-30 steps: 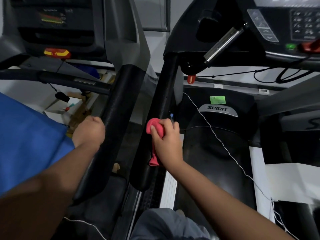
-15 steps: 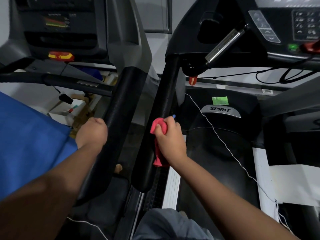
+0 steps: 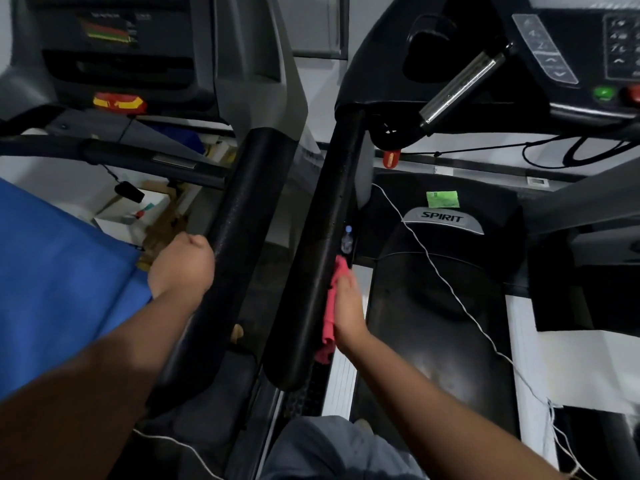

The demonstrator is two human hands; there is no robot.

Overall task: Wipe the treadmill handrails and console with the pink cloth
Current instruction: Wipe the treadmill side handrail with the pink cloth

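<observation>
Right hand [image 3: 348, 308]: lies flat along the inner side of the black handrail [image 3: 322, 244], just below picture centre; fingers straight, pressing the pink cloth [image 3: 330, 306] against the rail.
Pink cloth: sandwiched between the right palm and the handrail; one end shows past the fingertips toward 12 o'clock, the other hangs bunched below the wrist toward 6 o'clock.
Handrail: padded black bar running from 6 o'clock up to 12 o'clock, where it meets the console [image 3: 519, 53] of the near treadmill.
Left hand [image 3: 181, 266]: at 9 o'clock of the right hand, against the outer side of the neighbouring treadmill's handrail [image 3: 239, 230]; fingers curled into a fist; whether they grip the rail cannot be told, since the fingertips are hidden.
Console: at 1 o'clock, dark panel with keypad, arrow keys, a green button [image 3: 604, 93] and a red button at the right edge; a metal grip bar [image 3: 462, 90] slants below it.
Red safety clip [image 3: 391, 158]: hangs under the console on a black cord, near the rail's upper end.
Motor cover [image 3: 443, 220]: at 2 o'clock of the right hand, marked SPIRIT, with a green sticker [image 3: 443, 199] just above it.
White string [image 3: 440, 268]: trails diagonally across the belt [image 3: 429, 323] from the rail toward 4 o'clock.
Small bottle [image 3: 347, 239]: stands just beyond the cloth's upper end, beside the rail.
Blue sleeve [image 3: 59, 282]: fills the 9 o'clock edge.
</observation>
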